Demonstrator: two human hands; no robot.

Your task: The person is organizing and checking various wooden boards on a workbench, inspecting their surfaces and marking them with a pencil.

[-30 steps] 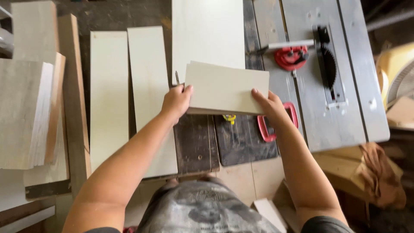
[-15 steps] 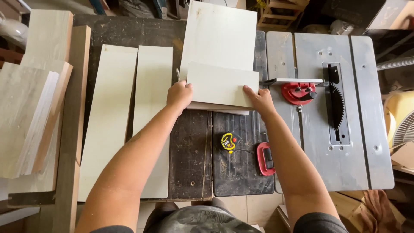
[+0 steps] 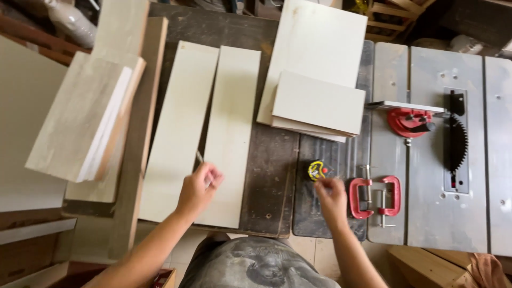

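I have let go of the small pale panel (image 3: 319, 102), now lying on the stack at the desk's (image 3: 269, 170) far side, my left hand (image 3: 198, 188) pinching a pencil (image 3: 200, 158), and my right hand's (image 3: 332, 196) loosely curled, empty fingers beside the yellow tape measure (image 3: 317, 169).

Two long boards (image 3: 205, 133): pale cream, unpatterned. Stacked panels (image 3: 319, 101), right of boards: off-white. Bench top (image 3: 269, 160): dark brown, stained. Tape measure (image 3: 316, 169): yellow-black. Clamps (image 3: 375, 196): red. Saw table (image 3: 469, 160), far right of boards: grey metal, black blade.
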